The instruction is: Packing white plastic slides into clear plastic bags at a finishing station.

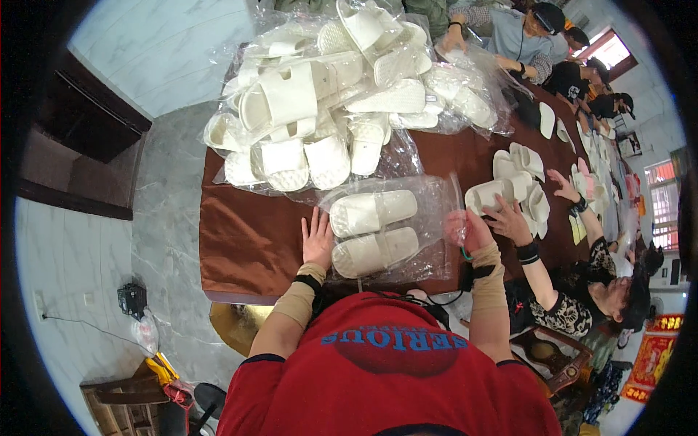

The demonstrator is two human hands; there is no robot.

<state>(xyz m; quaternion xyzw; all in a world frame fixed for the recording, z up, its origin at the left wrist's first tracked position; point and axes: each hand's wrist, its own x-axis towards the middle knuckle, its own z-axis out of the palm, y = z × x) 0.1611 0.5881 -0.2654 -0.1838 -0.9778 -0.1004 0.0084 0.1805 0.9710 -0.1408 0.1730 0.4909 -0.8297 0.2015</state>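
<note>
While clear plastic bag (418, 218) with white slipper pair (372, 231) lies flat at frame centre on brown table (240, 247): left hand (318, 240) spread, palm pressing bag's left edge. Right hand (467, 231) closed, pinching bag's right end, probably its open mouth. Best to keep left palm firm, pull film taut, slippers parallel. Heap of bagged slippers (327, 94) above centre; a neighbour's hand (509, 221) just right.

head view, looking down, table (240, 240) near
</note>
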